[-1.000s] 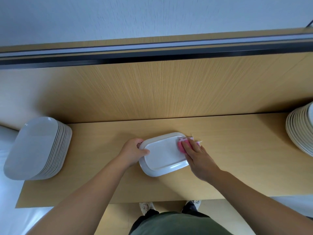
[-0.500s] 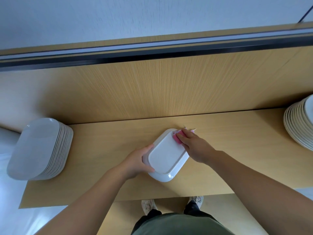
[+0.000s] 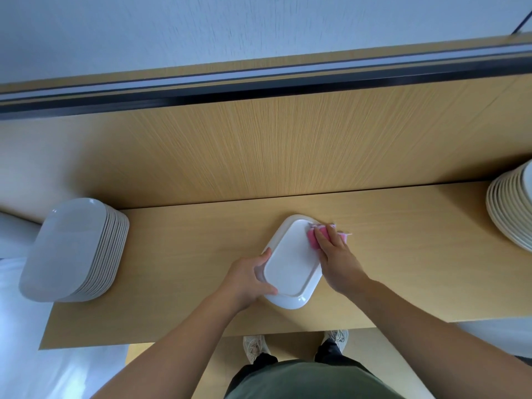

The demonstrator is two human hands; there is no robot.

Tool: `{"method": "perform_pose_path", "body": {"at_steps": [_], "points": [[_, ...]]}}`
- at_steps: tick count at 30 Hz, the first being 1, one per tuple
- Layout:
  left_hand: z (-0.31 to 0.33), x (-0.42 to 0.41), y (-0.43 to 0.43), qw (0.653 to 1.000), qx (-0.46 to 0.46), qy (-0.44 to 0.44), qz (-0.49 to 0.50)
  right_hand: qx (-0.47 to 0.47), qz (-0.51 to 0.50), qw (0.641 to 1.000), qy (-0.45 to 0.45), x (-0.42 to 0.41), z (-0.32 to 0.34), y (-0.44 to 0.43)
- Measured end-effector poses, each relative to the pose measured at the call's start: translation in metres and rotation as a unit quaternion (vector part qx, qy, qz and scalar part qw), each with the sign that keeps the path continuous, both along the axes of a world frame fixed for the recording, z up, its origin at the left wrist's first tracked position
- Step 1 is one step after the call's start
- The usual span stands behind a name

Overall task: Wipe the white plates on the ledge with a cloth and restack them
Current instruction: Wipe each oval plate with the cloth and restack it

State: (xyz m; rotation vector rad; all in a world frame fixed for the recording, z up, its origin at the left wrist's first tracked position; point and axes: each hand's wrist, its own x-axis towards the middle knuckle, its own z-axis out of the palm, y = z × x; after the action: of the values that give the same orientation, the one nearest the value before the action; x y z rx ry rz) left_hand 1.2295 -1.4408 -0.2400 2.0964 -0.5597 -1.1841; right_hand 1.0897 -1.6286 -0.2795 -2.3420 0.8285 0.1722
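Observation:
A white oblong plate [image 3: 290, 266] lies face down on the wooden ledge [image 3: 187, 254], turned almost lengthwise away from me. My left hand [image 3: 249, 279] grips its near left rim, thumb on top. My right hand [image 3: 338, 260] presses a pink cloth [image 3: 315, 237] against the plate's far right edge, fingers over the cloth. A tall stack of white oblong plates [image 3: 72, 249] stands at the ledge's left end. Another stack of white plates [image 3: 509, 208] stands at the right edge of view, partly cut off.
A wooden back panel [image 3: 259, 148] rises behind the ledge, topped by a dark rail [image 3: 259, 84]. The ledge's front edge runs just above my feet [image 3: 293, 344]. Bare wood lies between the plate and each stack.
The plate has been turned from crosswise to nearly lengthwise. My left hand shifted down to the near left rim. My right hand with the cloth stayed at the far right edge.

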Motion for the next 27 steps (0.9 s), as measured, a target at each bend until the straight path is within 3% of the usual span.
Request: {"method": "perform_pose_path", "body": {"at_steps": [3,7,10,19,27], "points": [[-0.002,-0.006,-0.003,1.0,-0.001,-0.012,0.01,0.023,-0.028,0.999,0.016,-0.009,-0.001,0.016],[-0.002,-0.014,-0.007,0.999,-0.017,-0.034,0.019,0.014,0.033,0.999,0.037,-0.016,-0.005,0.031],[-0.004,-0.014,-0.004,0.999,-0.019,-0.041,-0.006,0.031,0.021,0.999,0.035,-0.016,0.0,0.026],[-0.001,-0.017,-0.005,1.0,-0.014,0.007,-0.014,0.008,0.058,0.998,0.008,-0.011,0.005,0.018],[-0.008,-0.015,-0.008,1.0,0.002,0.01,0.001,0.049,0.049,0.997,0.03,-0.041,0.013,0.053]]}}
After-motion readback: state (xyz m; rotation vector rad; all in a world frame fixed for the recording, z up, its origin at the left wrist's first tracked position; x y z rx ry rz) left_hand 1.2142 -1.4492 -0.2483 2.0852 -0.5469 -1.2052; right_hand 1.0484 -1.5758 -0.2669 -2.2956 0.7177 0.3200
